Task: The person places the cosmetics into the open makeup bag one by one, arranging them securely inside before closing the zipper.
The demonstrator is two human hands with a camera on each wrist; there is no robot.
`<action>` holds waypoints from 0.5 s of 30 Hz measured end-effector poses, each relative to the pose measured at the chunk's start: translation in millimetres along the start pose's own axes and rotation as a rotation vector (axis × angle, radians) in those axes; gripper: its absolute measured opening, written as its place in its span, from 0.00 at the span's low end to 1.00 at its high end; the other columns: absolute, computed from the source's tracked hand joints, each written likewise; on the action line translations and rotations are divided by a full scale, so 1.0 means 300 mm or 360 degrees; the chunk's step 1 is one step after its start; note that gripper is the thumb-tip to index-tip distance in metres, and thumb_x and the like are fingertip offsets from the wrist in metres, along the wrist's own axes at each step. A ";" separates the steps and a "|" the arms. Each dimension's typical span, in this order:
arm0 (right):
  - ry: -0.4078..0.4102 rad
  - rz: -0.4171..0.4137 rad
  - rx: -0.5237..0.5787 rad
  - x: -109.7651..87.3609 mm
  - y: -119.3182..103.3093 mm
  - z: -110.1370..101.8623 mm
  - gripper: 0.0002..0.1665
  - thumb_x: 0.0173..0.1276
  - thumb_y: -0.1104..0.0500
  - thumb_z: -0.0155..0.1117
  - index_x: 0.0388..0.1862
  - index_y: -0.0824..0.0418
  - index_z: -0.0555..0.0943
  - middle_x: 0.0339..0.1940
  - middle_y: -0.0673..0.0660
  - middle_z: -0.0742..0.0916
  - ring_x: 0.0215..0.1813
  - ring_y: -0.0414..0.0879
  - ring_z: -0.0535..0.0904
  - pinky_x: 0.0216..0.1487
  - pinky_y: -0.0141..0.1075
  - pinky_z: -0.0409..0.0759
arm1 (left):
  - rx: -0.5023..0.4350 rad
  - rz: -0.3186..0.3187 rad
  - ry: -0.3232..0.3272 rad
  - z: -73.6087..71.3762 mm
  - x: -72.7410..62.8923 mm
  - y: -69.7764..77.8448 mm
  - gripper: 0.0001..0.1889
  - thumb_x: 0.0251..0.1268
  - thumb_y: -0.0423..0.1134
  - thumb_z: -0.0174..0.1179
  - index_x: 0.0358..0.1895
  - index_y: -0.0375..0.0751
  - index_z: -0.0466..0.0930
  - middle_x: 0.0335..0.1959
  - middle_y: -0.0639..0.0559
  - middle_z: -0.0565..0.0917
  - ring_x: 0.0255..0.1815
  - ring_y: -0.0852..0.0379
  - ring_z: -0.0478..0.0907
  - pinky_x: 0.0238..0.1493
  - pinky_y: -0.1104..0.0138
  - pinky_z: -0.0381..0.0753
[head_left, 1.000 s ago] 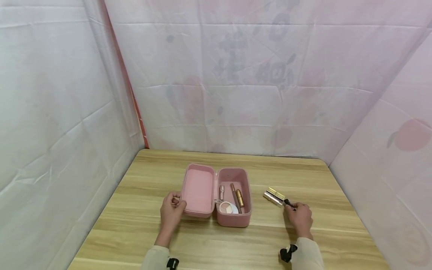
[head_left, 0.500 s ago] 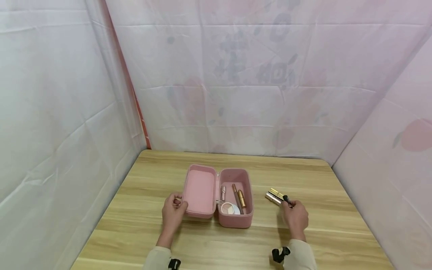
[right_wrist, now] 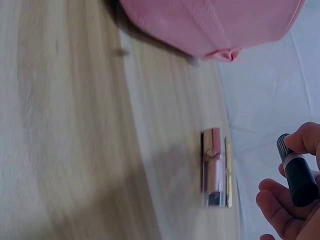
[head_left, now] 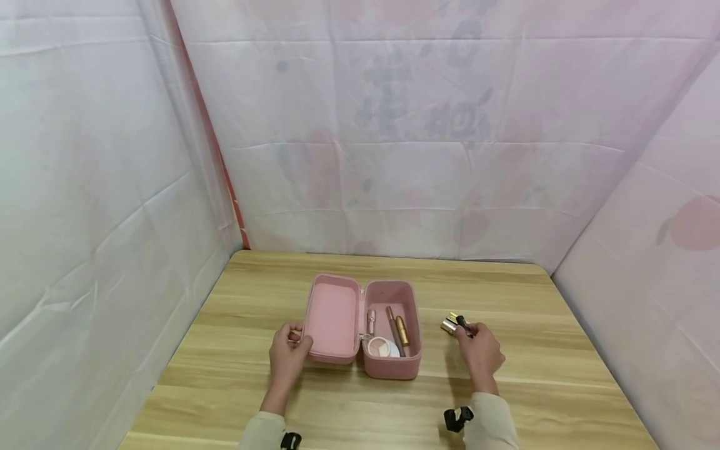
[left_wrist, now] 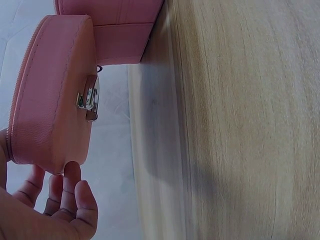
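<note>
A pink cosmetic case [head_left: 392,369] lies unfolded on the table, its lid [head_left: 333,315] to the left. My left hand [head_left: 289,353] grips the lid's near left corner, with the thumb on its inner rim and the fingers under it; the left wrist view shows the lid [left_wrist: 70,90] raised off the wood. My right hand [head_left: 482,353] pinches a small black lipstick tube [right_wrist: 297,172] between thumb and fingers, above the table. Beneath it lie a rose-gold lipstick tube [right_wrist: 212,160] and a flat gold item [right_wrist: 228,172], partly hidden by the hand in the head view.
Inside the case are a round compact [head_left: 379,347], a small pinkish tube [head_left: 371,322], a slim brown pencil-like stick [head_left: 396,328] and a gold tube [head_left: 402,331]. Fabric walls [head_left: 360,156] enclose the wooden table [head_left: 337,406] at the back and sides.
My right hand has moved left toward the case, carrying the black lipstick tube over the two items on the table. The left hand keeps its grip on the lid.
</note>
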State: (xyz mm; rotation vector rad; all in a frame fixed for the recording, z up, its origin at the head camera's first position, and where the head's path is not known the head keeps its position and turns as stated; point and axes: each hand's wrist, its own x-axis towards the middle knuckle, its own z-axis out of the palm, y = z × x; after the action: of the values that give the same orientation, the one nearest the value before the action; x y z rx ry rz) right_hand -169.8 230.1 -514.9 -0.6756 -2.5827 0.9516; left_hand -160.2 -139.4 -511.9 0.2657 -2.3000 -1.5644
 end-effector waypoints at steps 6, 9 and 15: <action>-0.0015 -0.0012 -0.0003 -0.008 -0.043 0.016 0.18 0.59 0.50 0.59 0.38 0.65 0.79 0.36 0.63 0.84 0.37 0.60 0.77 0.38 0.55 0.66 | -0.0002 0.0014 0.0003 -0.004 0.000 0.002 0.13 0.45 0.29 0.61 0.38 0.37 0.77 0.30 0.46 0.72 0.28 0.55 0.72 0.30 0.66 0.73; -0.0024 -0.0021 0.0015 -0.012 -0.064 0.023 0.18 0.58 0.49 0.61 0.37 0.63 0.79 0.34 0.61 0.84 0.36 0.59 0.78 0.37 0.54 0.67 | -0.0004 0.0011 0.0001 -0.004 0.000 0.005 0.13 0.45 0.29 0.61 0.38 0.37 0.77 0.30 0.46 0.72 0.28 0.55 0.72 0.30 0.66 0.73; -0.0012 -0.0057 0.0039 -0.018 -0.107 0.029 0.16 0.57 0.50 0.60 0.34 0.62 0.79 0.31 0.59 0.84 0.33 0.57 0.77 0.34 0.52 0.68 | 0.0003 0.0003 -0.0006 -0.001 0.001 0.004 0.12 0.45 0.29 0.61 0.38 0.37 0.77 0.30 0.47 0.72 0.28 0.55 0.72 0.30 0.66 0.73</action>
State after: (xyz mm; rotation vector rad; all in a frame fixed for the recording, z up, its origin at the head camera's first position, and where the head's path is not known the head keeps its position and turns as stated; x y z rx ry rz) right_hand -179.5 201.3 -500.5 -0.6187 -2.5762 0.9748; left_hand -160.3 -139.3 -510.7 0.2613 -2.3041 -1.5633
